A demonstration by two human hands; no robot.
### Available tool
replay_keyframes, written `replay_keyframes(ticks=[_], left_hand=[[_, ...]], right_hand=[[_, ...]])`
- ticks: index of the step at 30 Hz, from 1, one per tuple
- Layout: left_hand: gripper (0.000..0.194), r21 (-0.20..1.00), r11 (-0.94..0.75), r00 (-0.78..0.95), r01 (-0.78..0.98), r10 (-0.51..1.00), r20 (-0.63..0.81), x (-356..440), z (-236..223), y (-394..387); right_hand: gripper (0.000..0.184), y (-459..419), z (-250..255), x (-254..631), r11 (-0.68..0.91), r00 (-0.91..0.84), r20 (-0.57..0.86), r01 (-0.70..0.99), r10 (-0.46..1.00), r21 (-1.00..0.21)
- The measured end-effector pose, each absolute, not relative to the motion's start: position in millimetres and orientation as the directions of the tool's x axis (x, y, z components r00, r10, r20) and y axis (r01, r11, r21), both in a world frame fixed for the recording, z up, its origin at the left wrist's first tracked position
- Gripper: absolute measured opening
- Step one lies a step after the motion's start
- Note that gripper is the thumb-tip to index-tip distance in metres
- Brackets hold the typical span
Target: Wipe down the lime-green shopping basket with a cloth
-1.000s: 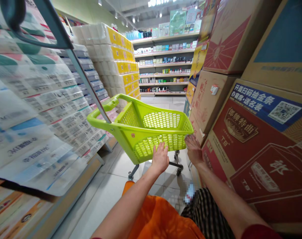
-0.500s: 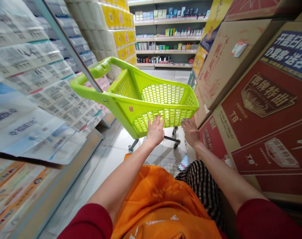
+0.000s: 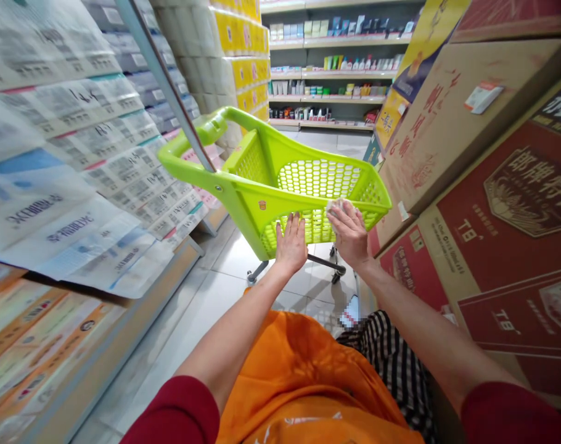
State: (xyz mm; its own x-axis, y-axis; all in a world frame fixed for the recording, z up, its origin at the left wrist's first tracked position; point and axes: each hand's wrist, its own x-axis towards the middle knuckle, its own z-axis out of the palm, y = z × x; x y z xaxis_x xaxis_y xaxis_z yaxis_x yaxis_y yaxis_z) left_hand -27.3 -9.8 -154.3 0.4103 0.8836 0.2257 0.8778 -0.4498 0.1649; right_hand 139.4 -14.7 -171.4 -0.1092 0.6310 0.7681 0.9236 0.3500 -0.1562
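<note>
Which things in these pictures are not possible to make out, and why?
In the head view:
Small pale item: the right hand partly covers it, so its kind is unclear.
Pixelated patch beside the striped trousers: blurred.
Shelf products: labels too small to read.

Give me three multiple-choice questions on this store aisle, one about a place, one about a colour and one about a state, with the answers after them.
1. On which side of the person do the red and tan cardboard cartons stand?
A. Left
B. Right
C. Directly ahead

2. What colour is the wheeled shopping cart?
A. Navy blue
B. Dark red
C. Lime green

3. How is the left hand placed?
A. Clenched around the cart's handle
B. Open, its palm on the mesh wall
C. Hanging down away from the cart

Answers:
1. B, the cartons fill the right of the view.
2. C, the plastic body shows bright lime green.
3. B, the spread fingers lie against the mesh.
</note>
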Motion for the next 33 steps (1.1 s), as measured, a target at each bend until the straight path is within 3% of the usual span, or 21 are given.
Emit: replay_keyframes(ticks=[3, 9, 13, 19, 24, 29, 33], left_hand=[[0.062, 0.146, -0.437, 0.397, 0.888, 0.886, 0.239, -35, -153, -8], [0.059, 0.114, -0.415, 0.373, 0.903, 0.886, 0.277, -47, -148, -10], [0.059, 0.105, -0.396, 0.357, 0.912, 0.895, 0.269, -51, -143, -12], [0.062, 0.116, -0.394, 0.358, 0.912, 0.901, 0.245, -52, -142, -13], [0.062, 0.122, -0.362, 0.332, 0.924, 0.918, 0.215, -53, -145, -9], [0.061, 0.114, -0.379, 0.341, 0.918, 0.905, 0.255, -61, -151, -6], [0.061, 0.163, -0.357, 0.287, 0.92, 0.896, 0.339, -75, -149, 1]], right_hand=[[0.035, -6, -164, 129, 0.347, -0.103, 0.812, 0.929, 0.575, -0.128], [0.035, -6, -184, 109, 0.504, -0.383, 0.672, 0.863, 0.634, 0.016], [0.037, 3, -166, 104, 0.467, -0.295, 0.743, 0.884, 0.601, -0.026], [0.031, 0, -160, 116, 0.6, -0.505, 0.548, 0.8, 0.667, 0.008], [0.034, 6, -149, 118, 0.538, -0.386, 0.665, 0.842, 0.639, -0.028], [0.03, 4, -158, 109, 0.648, -0.551, 0.516, 0.761, 0.655, -0.01], [0.031, 13, -143, 92, 0.637, -0.467, 0.622, 0.768, 0.629, -0.068]])
